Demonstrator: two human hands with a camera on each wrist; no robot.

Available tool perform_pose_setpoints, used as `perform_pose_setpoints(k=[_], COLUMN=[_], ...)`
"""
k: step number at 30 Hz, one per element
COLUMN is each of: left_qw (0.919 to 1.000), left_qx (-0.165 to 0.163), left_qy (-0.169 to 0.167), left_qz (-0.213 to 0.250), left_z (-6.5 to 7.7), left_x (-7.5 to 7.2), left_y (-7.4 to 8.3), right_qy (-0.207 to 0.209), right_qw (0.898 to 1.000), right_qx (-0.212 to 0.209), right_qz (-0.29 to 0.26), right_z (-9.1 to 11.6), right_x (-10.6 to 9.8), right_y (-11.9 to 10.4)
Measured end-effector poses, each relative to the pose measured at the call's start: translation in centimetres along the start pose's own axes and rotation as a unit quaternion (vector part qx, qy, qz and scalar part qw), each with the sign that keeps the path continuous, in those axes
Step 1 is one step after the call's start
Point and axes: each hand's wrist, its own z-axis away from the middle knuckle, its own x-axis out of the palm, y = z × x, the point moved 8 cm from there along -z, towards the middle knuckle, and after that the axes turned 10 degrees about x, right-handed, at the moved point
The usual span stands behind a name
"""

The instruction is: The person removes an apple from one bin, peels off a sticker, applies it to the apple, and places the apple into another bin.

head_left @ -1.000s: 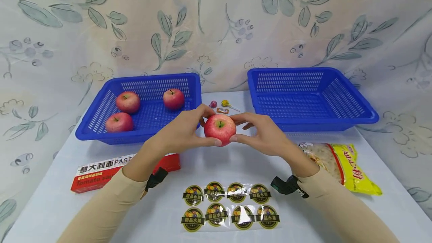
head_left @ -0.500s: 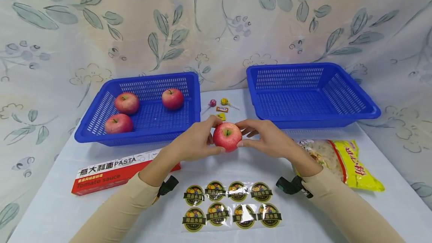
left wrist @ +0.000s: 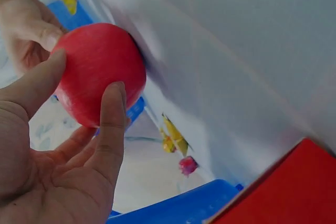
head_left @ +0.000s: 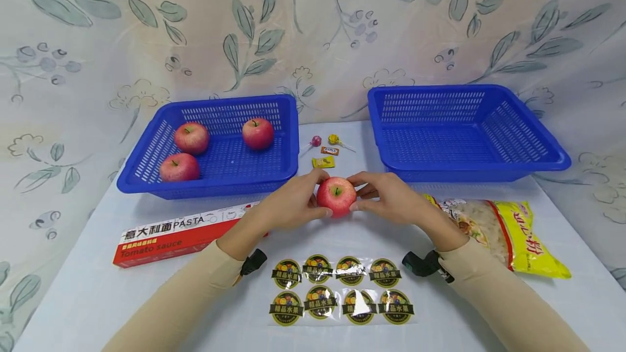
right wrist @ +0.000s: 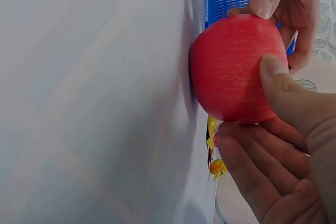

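Note:
Both hands hold one red apple between them, upright with its stem on top. My left hand grips its left side with thumb and fingers, and my right hand has its right side the same way. In the right wrist view the apple appears to rest on the white tabletop. Below it in the head view lies a clear sheet of round fruit stickers. Three other apples sit in the left blue basket; one of them is apart from the other two.
A second blue basket stands at the back right. Between the baskets lie two lollipops, a small brown-red packet and a yellow candy. A red pasta box is at left, a yellow noodle bag at right.
Both hands have lowered the apple toward the table and drawn it slightly nearer. The yellow candy behind it has come into full view. The head view has shifted a little.

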Motion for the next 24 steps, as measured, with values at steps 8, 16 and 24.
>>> perform_pose_setpoints(k=[8, 16, 24], left_qw=[0.9995, 0.9980, 0.9966], left_qx=[-0.030, -0.056, -0.032], left_qy=[-0.007, -0.007, -0.063], left_qz=[-0.006, -0.029, -0.043], left_z=[0.3, 3.6, 6.7], left_x=[-0.4, -1.3, -0.4], left_y=[0.1, 1.3, 2.6], right_qy=[0.000, 0.071, 0.046], right_qw=[1.000, 0.995, 0.997], right_qx=[0.015, 0.029, -0.039], right_qz=[0.020, 0.067, 0.043], right_z=[0.3, 1.3, 2.1], right_x=[-0.6, -2.3, -1.2], right_y=[0.0, -1.4, -4.0])
